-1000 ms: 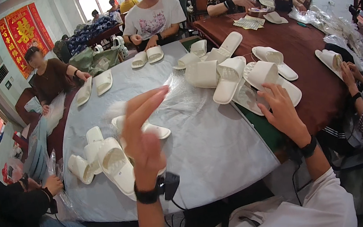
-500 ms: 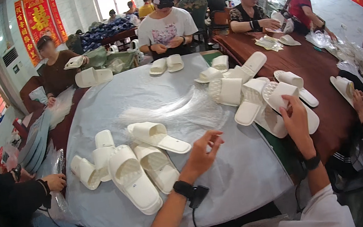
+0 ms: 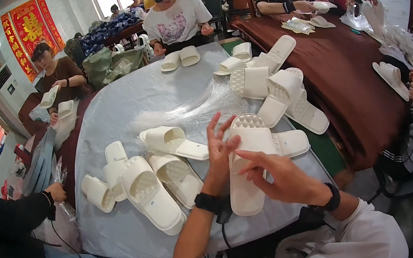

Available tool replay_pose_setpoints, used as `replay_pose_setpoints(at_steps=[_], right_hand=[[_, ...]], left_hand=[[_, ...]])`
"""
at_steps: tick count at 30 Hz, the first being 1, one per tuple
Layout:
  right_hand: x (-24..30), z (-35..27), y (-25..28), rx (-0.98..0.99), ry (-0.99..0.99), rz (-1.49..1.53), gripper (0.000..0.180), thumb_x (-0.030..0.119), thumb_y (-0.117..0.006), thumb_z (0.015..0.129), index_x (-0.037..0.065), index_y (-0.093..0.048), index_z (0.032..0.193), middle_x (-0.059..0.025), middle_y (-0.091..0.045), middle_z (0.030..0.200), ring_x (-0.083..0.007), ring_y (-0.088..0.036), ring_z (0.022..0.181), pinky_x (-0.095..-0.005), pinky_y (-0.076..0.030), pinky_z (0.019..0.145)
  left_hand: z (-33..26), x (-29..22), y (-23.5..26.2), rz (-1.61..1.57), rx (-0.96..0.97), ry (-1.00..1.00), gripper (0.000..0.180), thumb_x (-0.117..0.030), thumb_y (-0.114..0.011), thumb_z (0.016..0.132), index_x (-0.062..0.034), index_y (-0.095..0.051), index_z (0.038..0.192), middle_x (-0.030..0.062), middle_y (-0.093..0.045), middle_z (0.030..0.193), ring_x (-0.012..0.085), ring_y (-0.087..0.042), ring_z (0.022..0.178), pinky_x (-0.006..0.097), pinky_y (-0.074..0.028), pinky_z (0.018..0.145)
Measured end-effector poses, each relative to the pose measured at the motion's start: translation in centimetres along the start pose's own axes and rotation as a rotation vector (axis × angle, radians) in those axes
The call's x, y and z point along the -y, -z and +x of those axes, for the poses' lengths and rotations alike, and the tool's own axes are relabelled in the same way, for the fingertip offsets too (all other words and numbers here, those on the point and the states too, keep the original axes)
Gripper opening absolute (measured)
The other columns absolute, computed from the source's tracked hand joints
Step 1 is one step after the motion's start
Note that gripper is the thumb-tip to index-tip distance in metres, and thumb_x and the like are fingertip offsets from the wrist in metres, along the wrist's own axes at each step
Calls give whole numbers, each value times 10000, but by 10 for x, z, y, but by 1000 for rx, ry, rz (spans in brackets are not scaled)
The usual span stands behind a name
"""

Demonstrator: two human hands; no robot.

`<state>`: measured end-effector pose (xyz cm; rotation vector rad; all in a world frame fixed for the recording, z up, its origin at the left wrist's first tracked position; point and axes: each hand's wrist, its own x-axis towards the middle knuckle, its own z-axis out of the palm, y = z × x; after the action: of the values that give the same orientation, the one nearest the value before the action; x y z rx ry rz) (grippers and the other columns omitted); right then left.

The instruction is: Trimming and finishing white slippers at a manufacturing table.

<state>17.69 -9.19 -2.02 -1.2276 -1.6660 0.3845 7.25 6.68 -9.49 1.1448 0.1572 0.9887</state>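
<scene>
Both hands held one white slipper sole-up above the near edge of the grey table: the left hand steadied its side with fingers spread, the right hand pinched it lower down. Supporting both ends probably kept it from twisting.

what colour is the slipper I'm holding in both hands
White all over, with a bumpy textured sole; the slipper shows clearly in the head view.
</scene>
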Motion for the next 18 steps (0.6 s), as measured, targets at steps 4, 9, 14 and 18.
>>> replay_pose_setpoints(at_steps=[4,9,14,18], right_hand=[[-21,16,34,-49,47,-317,245,22,-659,915,28,-663,1160,-138,-709,980,-315,-699,835,-383,-560,729],[-81,9,73,109,-31,-645,439,164,-713,941,2,-574,1325,-191,-658,1222,-324,-642,1114,-424,-507,944],[-101,-6,72,367,-1,-417,741,351,-694,958,-83,-386,1474,-269,-581,1241,-405,-542,1212,-471,-421,1036],[-80,-6,72,365,-146,-505,728,348,-689,953,-75,-391,1465,-266,-592,1213,-398,-584,1130,-470,-465,969]], left_hand=[[2,-6,15,-68,-98,84,620,-67,-623,903,-48,-384,1475,178,-516,1424,242,-608,1219,350,-565,988],[7,-12,31,349,-66,172,492,-37,-487,884,-46,-555,1371,119,-524,1414,173,-652,989,320,-545,915],[8,-8,33,563,57,130,412,-255,-566,973,-60,-614,1333,111,-546,1386,222,-588,1156,370,-443,1059],[3,-17,32,1112,272,-141,686,-531,-774,853,-73,-611,1337,144,-559,1398,292,-510,1316,395,-403,1120]])
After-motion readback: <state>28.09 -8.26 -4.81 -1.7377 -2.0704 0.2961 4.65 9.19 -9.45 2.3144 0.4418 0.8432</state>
